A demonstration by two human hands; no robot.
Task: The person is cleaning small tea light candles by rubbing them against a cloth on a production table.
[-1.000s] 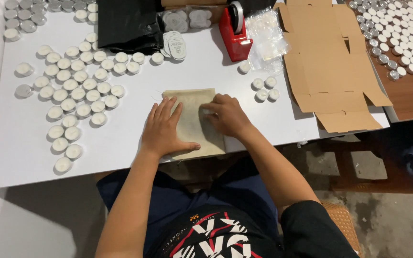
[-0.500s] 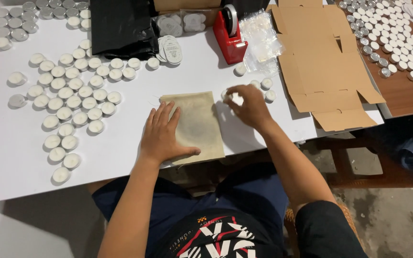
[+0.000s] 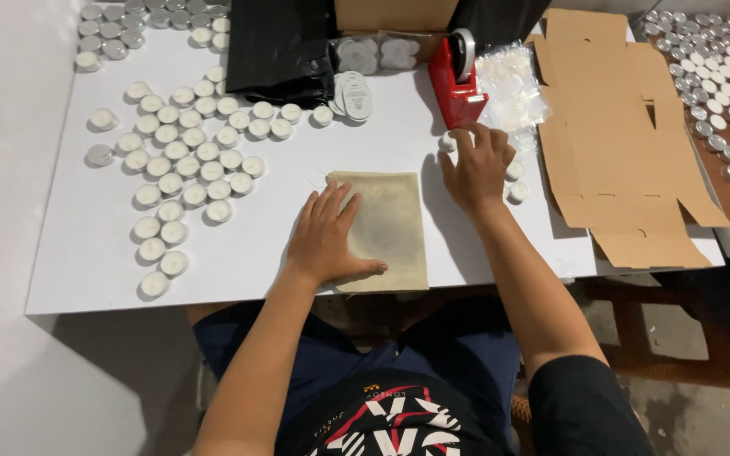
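**Left hand flat on the cloth pouch, right hand out at the loose tealights**

Looking down from the head camera: the left hand (image 3: 324,238) lies palm down on the beige cloth pouch (image 3: 386,228), fingers spread and pointing away from the body, thumb stretched out to the side across the lower part of the fabric. It isn't gripping anything, just pressing the pouch flat. The forearm comes up from the bottom of the frame at a slight slant, elbow close to the body.

The pouch sits on the white table (image 3: 61,279) right at the near edge, roughly in the middle, lying flat with its long side running away from the person.

The right hand (image 3: 476,165) is reached further out, arm almost straight, wrist a bit bent. Its fingers are curled down over a small tealight (image 3: 448,142) just in front of the red tape dispenser (image 3: 458,76). The fingertips are touching it, but I can't tell if it's properly pinched or just touched. A couple more loose tealights (image 3: 516,192) sit just beside that hand on its outer side.

Other stuff around: a big cluster of tealights (image 3: 187,160) well to the left of the pouch, a black bag (image 3: 280,46) at the far side, clear plastic bags (image 3: 510,80) next to the dispenser, and a flattened cardboard box (image 3: 627,143) on the right.
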